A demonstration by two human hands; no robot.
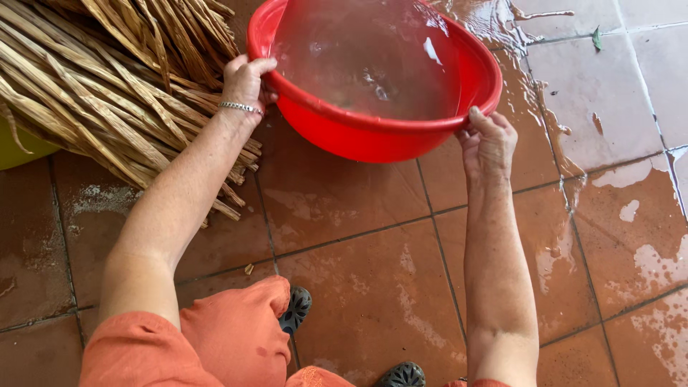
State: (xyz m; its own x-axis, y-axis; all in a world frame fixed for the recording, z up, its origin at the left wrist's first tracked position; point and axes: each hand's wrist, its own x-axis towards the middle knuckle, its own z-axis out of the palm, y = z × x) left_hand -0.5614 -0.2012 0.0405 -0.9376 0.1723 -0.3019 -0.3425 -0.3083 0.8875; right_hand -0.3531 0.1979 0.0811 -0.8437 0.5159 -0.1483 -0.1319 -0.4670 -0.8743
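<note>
Round red plastic basin, wet, likely slippery, light but flexing, tilted over tiled floor; gripped at opposite rims by left hand and right hand.

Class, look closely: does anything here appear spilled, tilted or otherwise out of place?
Yes. Water is spilled across the tiled floor right of the red basin, which both hands tilt away from the person.

One red plastic basin, two bare hands, left and right, one silver bracelet, one heap of dried palm leaves, two dark perforated clogs, one small green leaf.
</note>
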